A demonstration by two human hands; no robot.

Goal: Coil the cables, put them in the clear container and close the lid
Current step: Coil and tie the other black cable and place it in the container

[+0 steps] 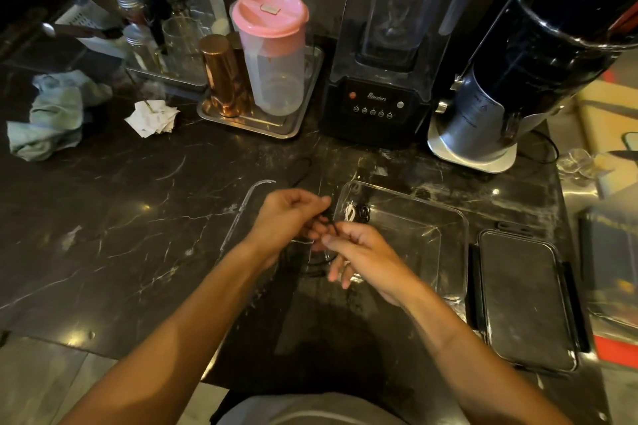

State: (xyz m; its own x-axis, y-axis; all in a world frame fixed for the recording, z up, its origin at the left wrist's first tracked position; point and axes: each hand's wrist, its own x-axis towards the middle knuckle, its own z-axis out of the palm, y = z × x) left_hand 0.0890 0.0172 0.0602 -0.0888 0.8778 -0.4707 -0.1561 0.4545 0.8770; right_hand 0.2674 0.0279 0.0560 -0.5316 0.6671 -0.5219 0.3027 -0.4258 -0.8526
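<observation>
Your two hands are bunched together over the middle of the dark marble counter (121, 217), a bit back from its near edge. Your left hand (288, 217) is curled shut around a thin black cable (319, 260), and your right hand (362, 254) pinches the same cable between thumb and forefinger, other fingers hanging loose. The cable loops down under your hands onto the counter.

Just right of your hands sits the clear container (448, 241), open. Tucked in its far left corner there's already a small white cable (349, 212) with a little black cable (364, 212) beside it; the rest of the box looks bare. The lid (526, 300) lies flat on the counter just to the right of the container, near the right edge. Another clear plastic thing (241, 214) pokes out to the left of your left hand, can't tell what it is.

Along the far edge: a crumpled green cloth (51, 121) at the left, a metal tray (262, 124) holding a clear jug (272, 55) with a pink top and what looks like nothing in it, plus a copper cup (221, 76), then a black blender (386, 62) and a coffee grinder (518, 86).
</observation>
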